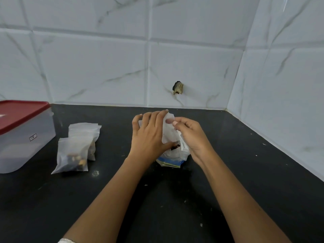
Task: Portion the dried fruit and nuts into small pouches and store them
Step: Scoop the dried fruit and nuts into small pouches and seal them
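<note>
far left, the clear plastic storage box with a red lid (26, 137) sits closed, contents unclear. just right of the box, two filled translucent pouches (72, 155) show nuts inside. well right of the box, the left hand (149, 135) cradles a thin white pouch (169, 130), thumb under it; the right hand (191, 135) pinches its top edge. likely light, floppy, slippery film, best held by the rim. beneath it, a crumpled supply bag (172, 158) gapes, dark fruit inside.

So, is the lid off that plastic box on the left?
No, the red lid sits flat on top of the plastic box.
</note>
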